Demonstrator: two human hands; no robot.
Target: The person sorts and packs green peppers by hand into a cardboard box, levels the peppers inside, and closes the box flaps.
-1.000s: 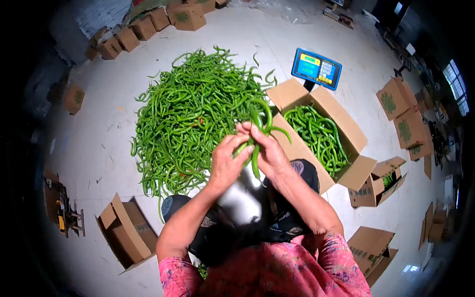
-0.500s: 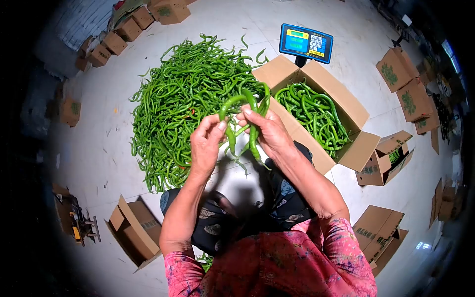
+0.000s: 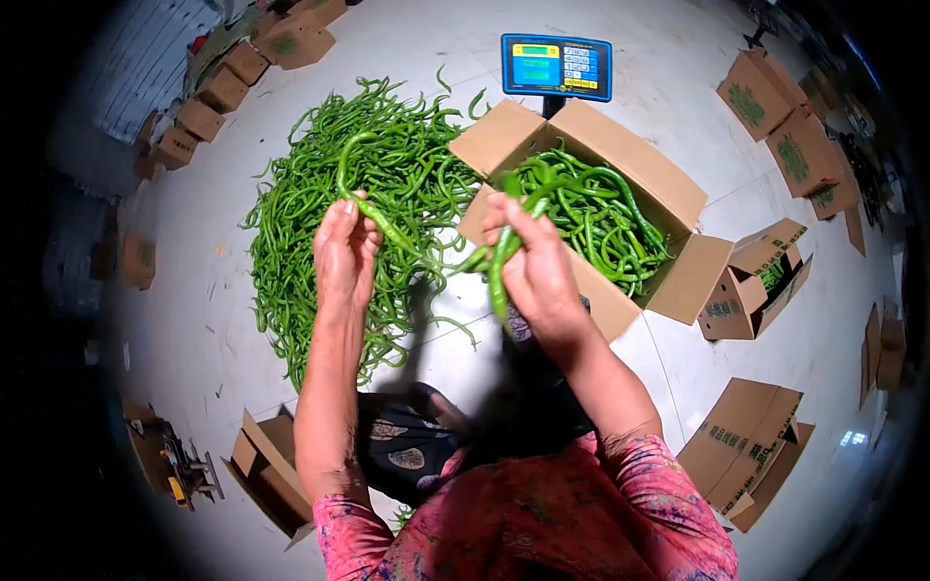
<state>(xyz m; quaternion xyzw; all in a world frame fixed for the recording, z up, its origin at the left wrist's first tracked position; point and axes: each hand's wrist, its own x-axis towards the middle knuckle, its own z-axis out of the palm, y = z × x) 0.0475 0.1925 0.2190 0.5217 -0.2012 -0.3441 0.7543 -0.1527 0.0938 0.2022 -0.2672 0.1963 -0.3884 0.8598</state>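
Observation:
One long curved green pepper (image 3: 387,225) is pinched in my left hand (image 3: 345,254), held over the big pepper pile (image 3: 310,184) on the floor. My right hand (image 3: 535,254) is closed round a few green peppers (image 3: 500,276), some hanging below the fingers and slightly blurred. It is at the near left edge of an open cardboard box (image 3: 635,143), which has many green peppers (image 3: 620,218) inside.
A blue-framed scale display (image 3: 557,68) stands behind the box. A smaller box (image 3: 736,300) lies to the right, others at the lower right (image 3: 741,436) and lower left (image 3: 266,470). More cartons (image 3: 223,89) line the back left; printed cartons (image 3: 799,150) stand at the right.
My hands have moved apart, the left one leftward with a single pepper, the right one holding several. The view has shifted, so the scale display and box appear farther left.

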